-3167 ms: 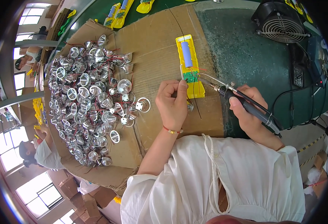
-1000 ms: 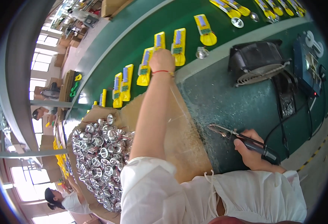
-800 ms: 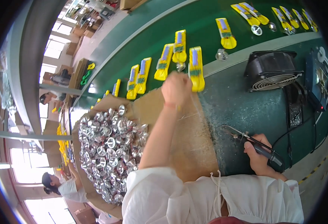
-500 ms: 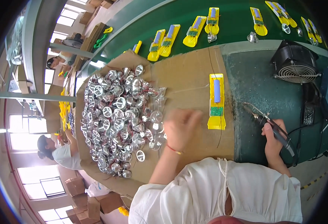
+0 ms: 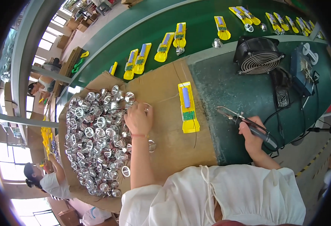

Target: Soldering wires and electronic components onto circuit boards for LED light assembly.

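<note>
My left hand (image 5: 138, 119) is at the right edge of a heap of shiny reflector cups (image 5: 97, 132), its fingers closed around the rim of one reflector cup (image 5: 147, 107). The fingertips are partly hidden. My right hand (image 5: 253, 140) grips a soldering iron (image 5: 261, 136) with a black handle and a thin metal guide beside its tip, pointing up and left over the green bench. Between the hands lies a yellow plastic housing (image 5: 190, 126) holding a purple-blue battery cell (image 5: 186, 98) and a green circuit board (image 5: 189, 115). Thin dark wires stick out from its lower end.
Cardboard (image 5: 161, 132) lies under the heap and housing. A black fan (image 5: 258, 56) stands on the bench, with a soldering iron stand (image 5: 282, 98) and a blue box (image 5: 304, 69) nearby. More yellow housings (image 5: 139, 60) line the green belt (image 5: 199, 15). A person (image 5: 52, 179) works at left.
My left hand has moved left and away to the reflector heap, its fingers closing there. The view has shifted rightward, showing more bench. My right hand still holds the soldering iron.
</note>
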### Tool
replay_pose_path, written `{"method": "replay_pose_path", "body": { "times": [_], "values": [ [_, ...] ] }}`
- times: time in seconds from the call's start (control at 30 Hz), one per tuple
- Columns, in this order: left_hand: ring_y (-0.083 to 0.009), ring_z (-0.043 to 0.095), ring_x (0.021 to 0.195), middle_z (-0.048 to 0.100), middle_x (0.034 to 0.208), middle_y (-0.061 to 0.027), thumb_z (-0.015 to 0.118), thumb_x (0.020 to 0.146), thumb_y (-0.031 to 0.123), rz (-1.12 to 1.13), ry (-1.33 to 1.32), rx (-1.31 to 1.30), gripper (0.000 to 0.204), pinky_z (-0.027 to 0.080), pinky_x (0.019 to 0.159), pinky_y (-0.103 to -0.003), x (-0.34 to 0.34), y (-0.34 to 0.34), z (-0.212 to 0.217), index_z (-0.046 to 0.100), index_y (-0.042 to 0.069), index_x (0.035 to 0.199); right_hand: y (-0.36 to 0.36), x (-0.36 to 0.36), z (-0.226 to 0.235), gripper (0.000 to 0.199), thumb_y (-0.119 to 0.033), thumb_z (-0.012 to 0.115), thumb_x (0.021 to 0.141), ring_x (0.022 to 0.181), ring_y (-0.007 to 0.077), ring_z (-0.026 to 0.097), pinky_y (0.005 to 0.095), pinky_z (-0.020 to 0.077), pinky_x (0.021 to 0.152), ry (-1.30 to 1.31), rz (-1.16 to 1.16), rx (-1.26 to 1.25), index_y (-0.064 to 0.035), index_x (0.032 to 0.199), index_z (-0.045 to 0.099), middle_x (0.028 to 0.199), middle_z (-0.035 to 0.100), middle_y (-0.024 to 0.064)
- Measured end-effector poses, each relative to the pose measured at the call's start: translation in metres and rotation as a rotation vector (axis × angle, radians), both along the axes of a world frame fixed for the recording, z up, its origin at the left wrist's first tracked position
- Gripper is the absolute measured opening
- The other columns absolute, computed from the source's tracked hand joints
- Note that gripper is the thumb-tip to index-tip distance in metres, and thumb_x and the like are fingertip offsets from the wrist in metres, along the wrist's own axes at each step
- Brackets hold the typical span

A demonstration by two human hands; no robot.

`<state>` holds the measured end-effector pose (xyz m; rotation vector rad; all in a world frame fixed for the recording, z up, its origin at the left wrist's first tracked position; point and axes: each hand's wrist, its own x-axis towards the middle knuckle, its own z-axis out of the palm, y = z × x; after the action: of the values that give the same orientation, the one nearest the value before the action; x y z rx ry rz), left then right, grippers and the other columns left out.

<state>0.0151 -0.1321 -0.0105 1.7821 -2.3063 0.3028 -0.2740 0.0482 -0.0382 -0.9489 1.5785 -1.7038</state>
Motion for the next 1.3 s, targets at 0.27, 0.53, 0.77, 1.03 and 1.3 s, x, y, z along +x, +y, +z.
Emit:
{"method": "replay_pose_path", "body": {
  "times": [0.27,0.53,0.77,1.03,1.3],
  "values": [
    [-0.0282,0.061,0.079,0.062,0.081,-0.0132,0.075,0.065,0.028,-0.145,0.545,0.366,0.041,0.047,0.068,-0.036,-0.008,0.046,0.014,0.054,0.003,0.09,-0.008,0.002,0.002,0.013,-0.008,0.065,0.079,0.056,0.0072,0.055,0.0212,0.0433,0.05,-0.04,0.055,0.02,-0.0009,0.081,0.054,0.065,0.059,0.0046],
    [-0.0222,0.063,0.057,0.065,0.064,-0.0115,0.067,0.073,0.035,0.029,0.51,0.411,0.032,0.048,0.057,-0.032,-0.042,0.018,0.009,0.068,0.003,0.075,-0.003,0.001,0.0,0.013,-0.006,0.064,0.079,0.056,0.0075,0.054,0.0215,0.0435,0.051,-0.06,0.077,-0.005,-0.0004,0.082,0.054,0.066,0.059,0.0051],
    [-0.0088,0.055,0.052,0.062,0.058,-0.0074,0.067,0.076,0.02,0.009,0.747,0.593,0.022,0.043,0.051,-0.025,-0.036,0.033,0.012,0.067,-0.001,0.078,-0.002,0.003,0.006,0.013,-0.006,0.065,0.078,0.056,0.007,0.054,0.021,0.0429,0.05,-0.075,0.104,0.007,-0.0004,0.083,0.054,0.066,0.059,0.0045],
    [-0.0115,0.057,0.065,0.057,0.078,-0.008,0.066,0.077,0.008,-0.101,0.982,0.587,0.012,0.045,0.057,-0.023,-0.051,0.078,-0.011,0.063,-0.004,0.077,-0.02,0.029,0.014,0.016,-0.011,0.069,0.075,0.055,0.0049,0.053,0.0207,0.0415,0.049,0.172,0.246,-0.079,-0.0007,0.079,0.057,0.064,0.06,0.0031],
    [-0.0117,0.058,0.054,0.052,0.087,-0.008,0.065,0.078,0.005,-0.077,1.027,0.724,0.013,0.046,0.046,-0.023,-0.06,0.075,-0.002,0.061,-0.006,0.075,-0.026,0.04,0.015,0.014,-0.009,0.067,0.077,0.054,0.0043,0.053,0.0201,0.0409,0.047,0.144,0.234,-0.057,-0.0011,0.077,0.056,0.06,0.059,0.0029]
  ]
}}
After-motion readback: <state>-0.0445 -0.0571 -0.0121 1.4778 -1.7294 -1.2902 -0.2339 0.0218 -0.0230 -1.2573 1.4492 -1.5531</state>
